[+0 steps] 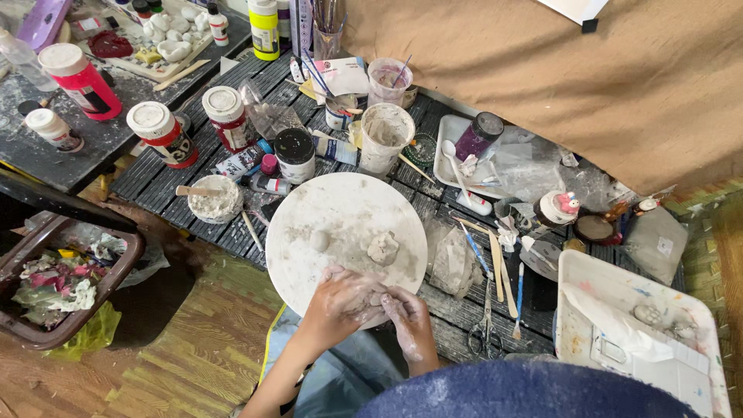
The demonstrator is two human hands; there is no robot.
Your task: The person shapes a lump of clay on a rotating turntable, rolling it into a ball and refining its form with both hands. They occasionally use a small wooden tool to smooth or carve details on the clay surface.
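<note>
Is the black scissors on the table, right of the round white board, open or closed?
Closed: the scissors lie flat with blades together, pointing away from the person.

My left hand (340, 302) and right hand (409, 316) met in front of me, fingers curled and pressed together, both coated in pale white dust. My left forearm came up bare from below; my right wrist bent sharply inward.

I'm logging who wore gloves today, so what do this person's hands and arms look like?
No gloves: both hands are bare. The left hand and right hand are smeared with whitish clay residue, the right forearm dusted too. No rings, watch or sleeves are visible on the forearms.
</note>
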